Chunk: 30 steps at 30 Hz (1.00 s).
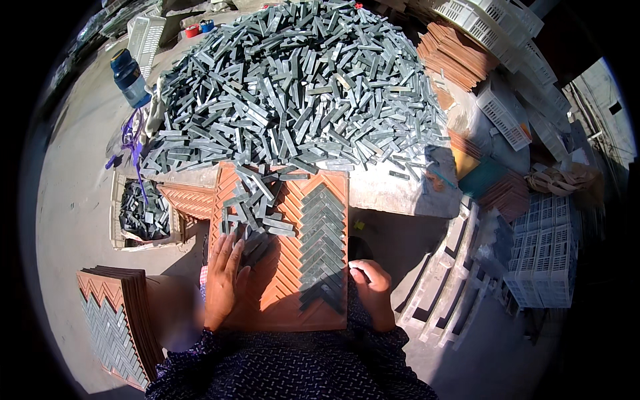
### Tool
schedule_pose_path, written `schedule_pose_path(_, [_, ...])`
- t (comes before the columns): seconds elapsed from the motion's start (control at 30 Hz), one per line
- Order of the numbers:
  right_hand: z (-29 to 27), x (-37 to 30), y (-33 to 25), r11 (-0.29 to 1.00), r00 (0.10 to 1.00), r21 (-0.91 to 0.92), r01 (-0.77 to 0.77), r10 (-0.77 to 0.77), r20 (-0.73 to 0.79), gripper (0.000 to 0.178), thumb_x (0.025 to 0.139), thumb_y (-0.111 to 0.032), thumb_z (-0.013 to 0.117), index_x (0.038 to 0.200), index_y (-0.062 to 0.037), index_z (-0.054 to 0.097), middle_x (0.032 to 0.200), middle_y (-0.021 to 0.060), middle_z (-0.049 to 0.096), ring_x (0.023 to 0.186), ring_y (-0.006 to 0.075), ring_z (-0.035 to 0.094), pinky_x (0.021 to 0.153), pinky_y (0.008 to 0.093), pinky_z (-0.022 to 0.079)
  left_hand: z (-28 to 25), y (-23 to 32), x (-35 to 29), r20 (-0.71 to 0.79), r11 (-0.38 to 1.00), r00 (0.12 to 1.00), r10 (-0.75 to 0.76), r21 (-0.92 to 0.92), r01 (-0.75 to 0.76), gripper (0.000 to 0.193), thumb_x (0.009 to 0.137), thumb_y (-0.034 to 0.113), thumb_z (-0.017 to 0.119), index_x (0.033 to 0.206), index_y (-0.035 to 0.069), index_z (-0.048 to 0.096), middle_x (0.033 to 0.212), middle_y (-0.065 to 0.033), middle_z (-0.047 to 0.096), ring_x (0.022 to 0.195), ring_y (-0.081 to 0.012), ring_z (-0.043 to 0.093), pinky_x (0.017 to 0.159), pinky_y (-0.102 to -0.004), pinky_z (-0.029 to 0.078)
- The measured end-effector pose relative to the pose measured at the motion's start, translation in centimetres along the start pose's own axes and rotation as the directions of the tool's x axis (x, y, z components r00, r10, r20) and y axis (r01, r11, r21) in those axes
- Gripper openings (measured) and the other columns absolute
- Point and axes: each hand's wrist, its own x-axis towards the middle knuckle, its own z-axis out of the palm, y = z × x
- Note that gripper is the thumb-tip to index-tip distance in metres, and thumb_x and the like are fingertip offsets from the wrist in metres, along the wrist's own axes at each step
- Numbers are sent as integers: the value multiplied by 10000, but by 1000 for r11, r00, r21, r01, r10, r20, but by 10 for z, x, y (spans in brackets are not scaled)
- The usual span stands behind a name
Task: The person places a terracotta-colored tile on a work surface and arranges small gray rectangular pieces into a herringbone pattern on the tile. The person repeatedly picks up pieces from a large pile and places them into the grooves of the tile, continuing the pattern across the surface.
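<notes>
An orange grooved herringbone tray (267, 308) lies in front of me, its far end against the heaped table. Grey-green stone strips (321, 243) fill a zigzag band along its right side. Loose strips (257, 200) lie jumbled on its upper left part. My left hand (227, 273) rests on the tray's left side, fingers stretched out, their tips at the near end of the loose strips. Beside the tray's right edge is my right hand (375, 290), fingers curled and thumb close to them. What it holds, if anything, is hidden.
A large heap of stone strips (287, 87) covers the table (400, 193) ahead. At left are a blue-capped bottle (130, 80), a crate of dark pieces (117, 227) and stacked trays (117, 327). At right stand a white pallet (443, 280) and plastic crates (543, 257).
</notes>
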Motion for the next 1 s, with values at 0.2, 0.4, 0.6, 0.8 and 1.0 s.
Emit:
schedule_pose_path(0.2, [76,23,-58,976,911,-50,210,-176,373,189,812,-48,641,997,-21,611,906,139,637,837,323,627,705,401,511,-16,-34,-53,-34,999,999,2,-46,-4,512,740,40,692,1228,1,541,1297,-200,481,1200,-398,465,994,-446,407])
schedule_pose_path(0.4, [139,55,-85,892,893,-299,339,-205,401,255,780,-88,680,1004,-13,584,922,155,620,846,352,606,716,423,495,-17,-72,-53,-83,992,995,61,-109,-70,356,726,73,707,1062,26,601,1069,-154,526,976,-346,538,829,-414,471])
schedule_pose_path(0.6, [177,50,-77,914,904,-321,247,-98,417,177,771,-54,658,900,-7,546,834,189,610,768,392,605,657,458,483,-27,-102,-45,-122,988,992,6,-152,-25,271,717,63,712,974,44,626,1013,-97,552,927,-319,568,783,-396,487])
schedule_pose_path(0.8, [177,2,-93,982,859,-43,-182,180,478,165,785,-67,654,915,-15,566,759,162,622,686,334,633,611,394,500,-29,-110,-63,-138,977,988,-64,-211,34,158,723,117,739,840,37,669,859,-98,600,833,-299,587,673,-378,482])
schedule_pose_path(1.0, [169,-26,-75,979,800,-203,-5,126,587,196,791,-62,662,975,-39,600,861,145,636,790,322,642,680,381,511,-4,-99,-83,95,930,991,-92,-347,119,180,771,93,682,935,26,649,896,-132,630,831,-328,604,699,-408,494])
